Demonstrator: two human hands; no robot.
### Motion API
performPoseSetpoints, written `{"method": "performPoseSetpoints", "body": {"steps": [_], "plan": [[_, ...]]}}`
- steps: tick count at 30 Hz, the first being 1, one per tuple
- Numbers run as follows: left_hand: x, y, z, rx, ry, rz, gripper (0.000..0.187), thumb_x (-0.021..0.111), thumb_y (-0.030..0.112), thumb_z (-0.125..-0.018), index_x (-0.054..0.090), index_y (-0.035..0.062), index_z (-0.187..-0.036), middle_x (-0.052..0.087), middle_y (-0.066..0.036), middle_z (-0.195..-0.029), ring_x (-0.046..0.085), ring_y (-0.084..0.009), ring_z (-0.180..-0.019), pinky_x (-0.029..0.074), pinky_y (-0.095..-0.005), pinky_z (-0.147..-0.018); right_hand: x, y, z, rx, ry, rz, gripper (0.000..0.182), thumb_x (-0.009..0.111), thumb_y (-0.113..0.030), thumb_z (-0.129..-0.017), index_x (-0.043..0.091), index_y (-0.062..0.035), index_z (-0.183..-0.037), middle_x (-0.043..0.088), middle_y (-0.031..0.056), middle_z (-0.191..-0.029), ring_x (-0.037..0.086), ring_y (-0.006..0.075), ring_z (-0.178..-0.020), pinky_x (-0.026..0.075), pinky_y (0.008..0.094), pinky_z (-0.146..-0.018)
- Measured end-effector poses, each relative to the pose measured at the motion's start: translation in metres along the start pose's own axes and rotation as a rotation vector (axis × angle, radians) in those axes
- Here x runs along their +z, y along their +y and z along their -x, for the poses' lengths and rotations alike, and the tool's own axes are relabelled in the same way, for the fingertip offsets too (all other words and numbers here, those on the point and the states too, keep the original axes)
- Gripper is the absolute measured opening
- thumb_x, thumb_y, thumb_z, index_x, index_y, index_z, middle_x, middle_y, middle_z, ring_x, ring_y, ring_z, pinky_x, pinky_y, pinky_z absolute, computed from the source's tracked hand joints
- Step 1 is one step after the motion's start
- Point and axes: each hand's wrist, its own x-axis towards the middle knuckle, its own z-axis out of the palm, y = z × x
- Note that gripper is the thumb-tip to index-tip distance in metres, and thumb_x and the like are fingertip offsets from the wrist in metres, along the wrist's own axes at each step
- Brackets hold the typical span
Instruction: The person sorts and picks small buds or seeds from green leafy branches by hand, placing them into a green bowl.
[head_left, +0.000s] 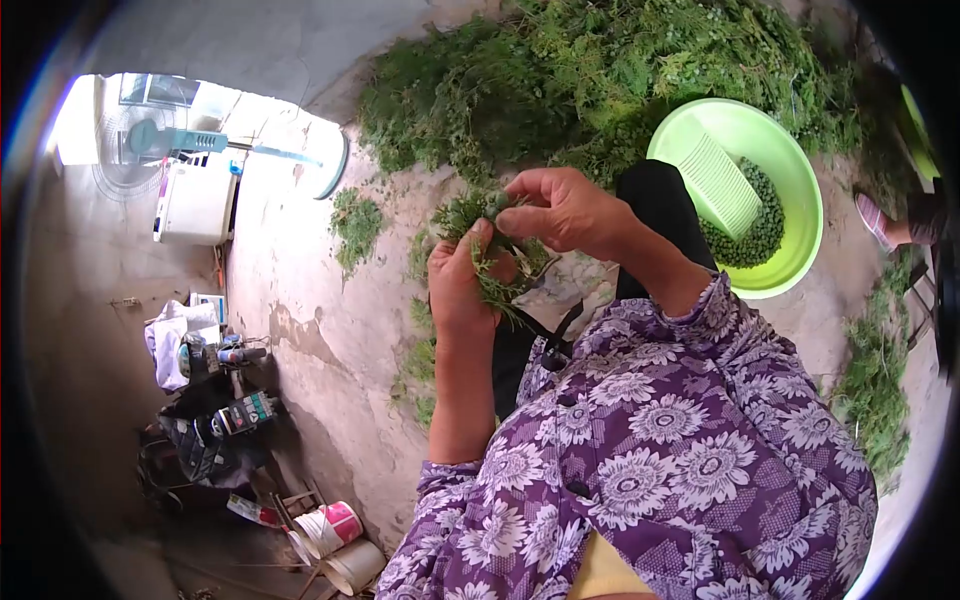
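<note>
My left hand (465, 280) is closed around a leafy evergreen sprig (460, 213), whose feathery foliage sticks out above and below the fingers. At the top of the sprig, my right hand (568, 212) has its thumb and forefinger bent together at a small pale-green cone (496, 204); the exact contact is hard to see. To the right of my knee stands a lime-green basin (808, 215) with many small green cones (765, 215) in it. A slotted green plastic basket (718, 180) leans inside this basin.
A large heap of cut evergreen branches (560, 90) lies beyond my hands. Loose sprigs (356, 228) are scattered on the concrete floor (330, 310). At left are a standing fan (165, 138), a child's ride-on or stroller-like item (200, 440) and buckets (328, 528). Another person's sandalled foot (877, 222) is at right.
</note>
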Motion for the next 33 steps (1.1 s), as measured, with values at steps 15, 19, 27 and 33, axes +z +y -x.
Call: {"method": "performPoseSetpoints", "body": {"steps": [15, 19, 27, 33], "plan": [[-0.017, -0.02, 0.01, -0.016, -0.036, -0.239, 0.01, 0.057, 0.001, -0.078, 0.061, 0.0007, -0.087, 0.061, -0.002, -0.08, 0.053, -0.006, -0.065, 0.043, -0.0199, -0.057, -0.023, 0.029, 0.015, -0.154, -0.123, 0.632, 0.02, 0.06, -0.013, -0.07, 0.051, 0.0021, -0.06, 0.044, 0.0108, -0.048, 0.04, 0.012, -0.045, 0.034, 0.0288, -0.045], [-0.022, -0.02, 0.014, -0.032, -0.075, -0.287, 0.01, 0.056, 0.001, -0.078, 0.06, 0.0005, -0.087, 0.062, -0.003, -0.079, 0.055, -0.0065, -0.066, 0.044, -0.0205, -0.059, -0.022, 0.041, 0.021, -0.253, -0.107, 1.073, 0.018, 0.059, -0.011, -0.074, 0.051, 0.0013, -0.063, 0.048, 0.008, -0.053, 0.047, 0.0137, -0.049, 0.038, 0.0298, -0.047], [-0.025, 0.001, 0.008, 0.067, 0.1, -0.216, 0.006, 0.057, 0.003, -0.078, 0.058, 0.0011, -0.083, 0.06, -0.006, -0.072, 0.053, -0.0109, -0.052, 0.04, -0.0223, -0.04, -0.048, 0.04, 0.026, 0.164, -0.029, 0.035, 0.018, 0.05, -0.011, -0.082, 0.051, -0.0004, -0.097, 0.057, 0.0004, -0.08, 0.053, 0.0045, -0.058, 0.036, 0.0174, -0.043], [-0.02, -0.009, 0.006, -0.015, 0.081, -0.184, 0.006, 0.057, 0.005, -0.078, 0.058, 0.0018, -0.084, 0.06, -0.005, -0.071, 0.053, -0.0099, -0.05, 0.04, -0.0205, -0.038, -0.028, 0.012, 0.015, 0.042, -0.029, 0.026, 0.022, 0.063, -0.018, -0.076, 0.055, -0.0024, -0.09, 0.055, -0.0004, -0.071, 0.049, 0.0046, -0.057, 0.037, 0.0185, -0.046]]}}
